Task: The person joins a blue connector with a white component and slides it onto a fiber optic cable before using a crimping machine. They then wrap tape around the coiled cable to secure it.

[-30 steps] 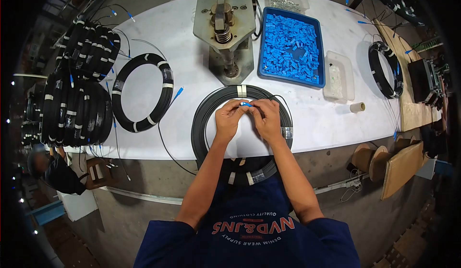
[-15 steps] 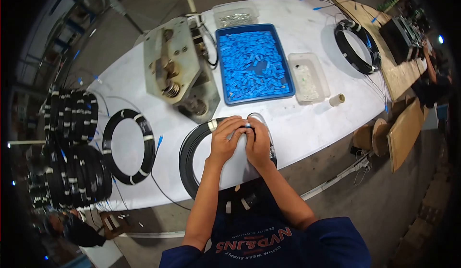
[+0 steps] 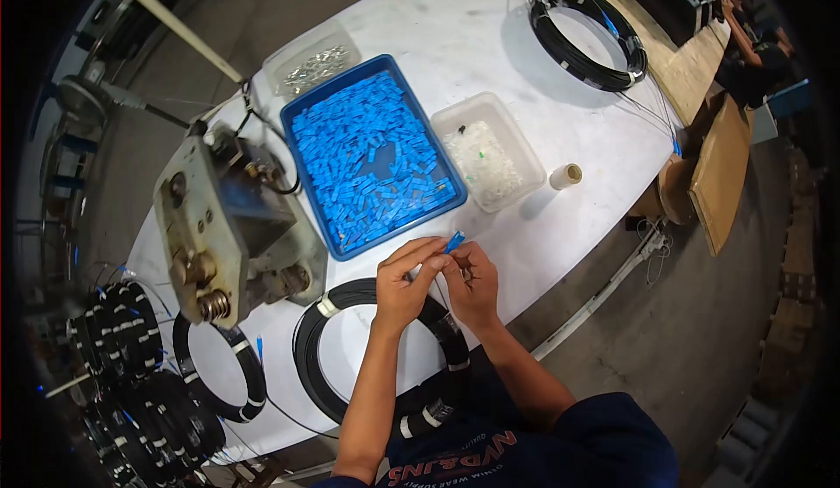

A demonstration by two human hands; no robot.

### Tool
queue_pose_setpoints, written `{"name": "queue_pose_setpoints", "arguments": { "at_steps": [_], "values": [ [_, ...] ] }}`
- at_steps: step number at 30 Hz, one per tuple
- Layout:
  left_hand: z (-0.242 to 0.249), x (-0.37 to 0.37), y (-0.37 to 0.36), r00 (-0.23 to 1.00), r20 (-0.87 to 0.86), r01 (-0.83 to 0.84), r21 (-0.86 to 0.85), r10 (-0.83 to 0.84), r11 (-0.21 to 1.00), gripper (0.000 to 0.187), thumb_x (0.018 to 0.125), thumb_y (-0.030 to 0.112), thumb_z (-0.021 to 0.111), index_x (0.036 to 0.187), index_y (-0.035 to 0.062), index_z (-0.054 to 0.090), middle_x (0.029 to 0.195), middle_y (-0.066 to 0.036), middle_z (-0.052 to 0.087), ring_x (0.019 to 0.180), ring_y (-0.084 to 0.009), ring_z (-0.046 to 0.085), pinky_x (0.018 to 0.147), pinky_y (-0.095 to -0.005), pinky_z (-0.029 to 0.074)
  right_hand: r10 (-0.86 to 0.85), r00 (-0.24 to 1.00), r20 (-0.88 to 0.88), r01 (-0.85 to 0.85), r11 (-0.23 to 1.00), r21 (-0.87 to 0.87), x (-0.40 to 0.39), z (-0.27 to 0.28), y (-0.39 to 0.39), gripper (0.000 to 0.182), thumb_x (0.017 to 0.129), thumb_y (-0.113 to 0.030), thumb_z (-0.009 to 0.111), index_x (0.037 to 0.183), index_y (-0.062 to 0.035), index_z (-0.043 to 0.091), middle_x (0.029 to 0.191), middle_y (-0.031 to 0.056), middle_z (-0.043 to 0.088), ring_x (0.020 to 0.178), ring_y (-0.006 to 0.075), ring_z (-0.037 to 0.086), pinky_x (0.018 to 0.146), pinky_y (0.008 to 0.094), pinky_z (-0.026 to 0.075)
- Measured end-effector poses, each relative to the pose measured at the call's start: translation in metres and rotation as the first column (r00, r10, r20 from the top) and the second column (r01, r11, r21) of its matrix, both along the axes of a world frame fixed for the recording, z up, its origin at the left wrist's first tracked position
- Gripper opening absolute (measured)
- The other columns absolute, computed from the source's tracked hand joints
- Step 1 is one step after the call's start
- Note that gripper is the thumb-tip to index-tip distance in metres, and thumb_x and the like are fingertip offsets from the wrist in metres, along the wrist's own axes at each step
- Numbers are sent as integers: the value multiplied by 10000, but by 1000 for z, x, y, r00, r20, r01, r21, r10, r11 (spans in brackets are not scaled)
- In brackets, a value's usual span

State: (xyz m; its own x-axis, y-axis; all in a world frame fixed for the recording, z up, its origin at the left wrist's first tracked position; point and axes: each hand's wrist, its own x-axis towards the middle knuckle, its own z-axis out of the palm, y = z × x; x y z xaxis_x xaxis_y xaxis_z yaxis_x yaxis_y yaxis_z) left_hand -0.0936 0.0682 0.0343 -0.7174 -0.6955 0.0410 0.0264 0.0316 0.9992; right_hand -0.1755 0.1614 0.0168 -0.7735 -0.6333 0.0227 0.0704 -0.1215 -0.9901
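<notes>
Close together over the front of the table, my left hand [image 3: 405, 285] and my right hand [image 3: 472, 287] both have their fingers closed around a small blue fibre connector [image 3: 454, 242]. Its blue end sticks up between the fingertips; the rest is hidden by the fingers. Below them lies a coil of black cable [image 3: 308, 348] bound with white tape, partly behind my forearms. Just beyond the hands is a blue tray [image 3: 461, 198] full of loose blue connector pieces.
A metal press [image 3: 206, 243] stands to the left, near another black coil [image 3: 254, 374]. Behind the tray is a clear tub [image 3: 278, 75] of metal parts; a second tub [image 3: 522, 151] and a cardboard tube [image 3: 566, 177] are at right. A person's arm [image 3: 739, 29] shows far right.
The view has turned, so the press and tray appear further left and lower. More of the blue connector now shows above my fingertips, and my hands sit slightly lower in view.
</notes>
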Motion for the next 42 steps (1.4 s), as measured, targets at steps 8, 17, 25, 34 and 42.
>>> {"name": "queue_pose_setpoints", "arguments": {
  "at_steps": [8, 17, 25, 34, 42],
  "values": [
    [-3, -36, -4, 1000, -20, 3, 127, -1, 992, 232, 874, 2, 683, 1102, -27, 710, 1111, -148, 697, 1045, -226, 645, 935, -316, 485, -5, 926, -377, 76, 982, 174, -33, 13, -5, 161, 786, 70, 681, 928, 18, 624, 773, 121, 665, 683, 206, 662, 644, 275, 507],
    [-27, -57, 1, 993, 117, 33, -193, -10, 981, 193, 957, 102, 614, 1046, -48, 694, 1036, -154, 717, 987, -247, 671, 904, -341, 500, 99, 890, -445, 13, 970, 243, -61, 15, 13, 265, 773, 90, 705, 1022, 1, 678, 1000, 164, 688, 841, 301, 687, 719, 338, 548],
    [-28, -60, 2, 993, 113, -30, -148, 47, 989, 162, 906, 3, 625, 1056, -13, 685, 1016, -128, 734, 935, -236, 678, 882, -342, 469, 319, 878, -356, -199, 921, 335, -126, 54, 26, 257, 814, -12, 728, 1065, -38, 678, 873, 122, 654, 734, 277, 642, 649, 369, 522],
    [-27, -63, 2, 990, 132, -28, -132, 46, 991, 181, 882, -10, 635, 1054, -19, 689, 875, -108, 720, 763, -190, 639, 817, -322, 460, 404, 690, -601, -56, 857, 512, -184, 64, -9, 132, 820, 10, 640, 947, -17, 663, 883, 132, 650, 806, 327, 645, 714, 400, 519],
    [-31, -68, 1, 992, 123, 14, -151, 5, 988, 198, 906, 31, 635, 1089, -23, 689, 819, -93, 687, 708, -174, 599, 710, -289, 460, 727, 504, -466, -59, 567, 821, -181, 39, -32, 53, 784, 11, 585, 782, 15, 637, 837, 167, 635, 830, 362, 631, 748, 445, 503]
  ]
}}
